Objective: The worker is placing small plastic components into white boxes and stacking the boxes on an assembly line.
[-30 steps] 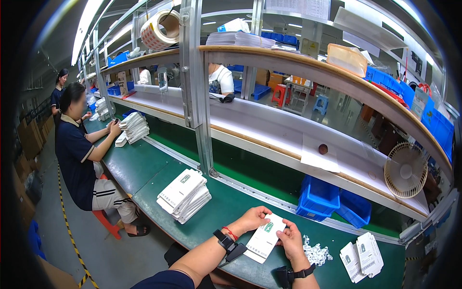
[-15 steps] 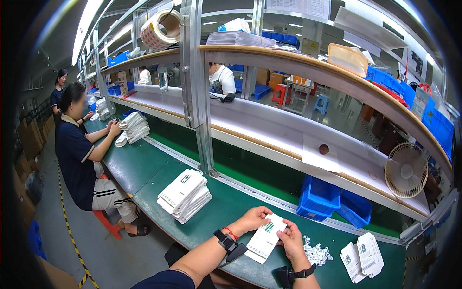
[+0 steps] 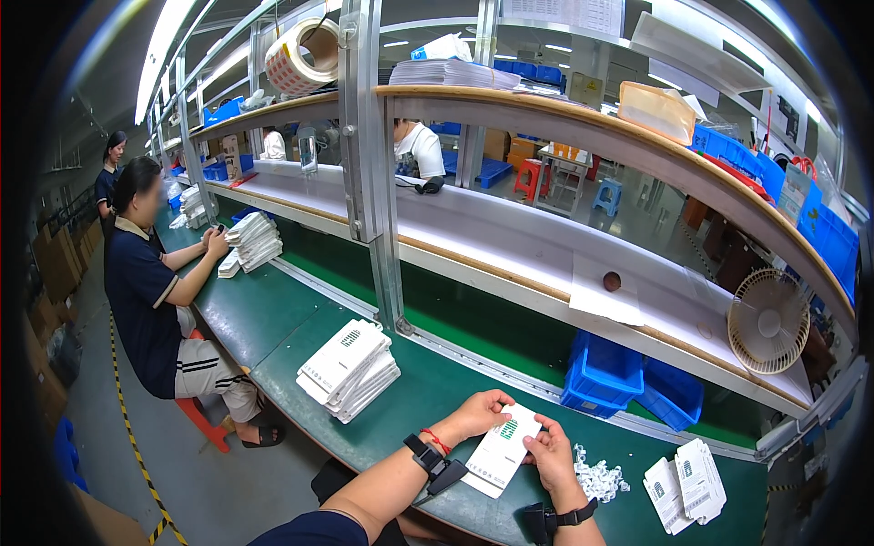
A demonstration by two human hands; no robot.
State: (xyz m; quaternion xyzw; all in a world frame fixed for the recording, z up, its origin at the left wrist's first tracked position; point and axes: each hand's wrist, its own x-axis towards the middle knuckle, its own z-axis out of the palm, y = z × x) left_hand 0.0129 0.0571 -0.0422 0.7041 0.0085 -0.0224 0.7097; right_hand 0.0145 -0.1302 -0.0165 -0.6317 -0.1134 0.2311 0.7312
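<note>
A flat white carton (image 3: 499,458) with green print lies tilted between my two hands, over the near edge of the green bench. My left hand (image 3: 480,414) pinches its far left corner. On the far right edge, the fingers of my right hand (image 3: 552,452) close on the same carton. Just right of that hand sits a heap of small white plastic pieces (image 3: 601,480). To the left is a stack of similar flat white cartons (image 3: 349,369). Farther right, two white cartons (image 3: 685,485) lie overlapping on the bench.
Blue plastic bins (image 3: 603,375) stand behind my hands, under a long white shelf (image 3: 510,241). A metal post (image 3: 385,264) rises from the green bench (image 3: 273,341). A beige fan (image 3: 769,321) stands at the shelf's right end. Another person (image 3: 141,282) sits at the left beside more cartons.
</note>
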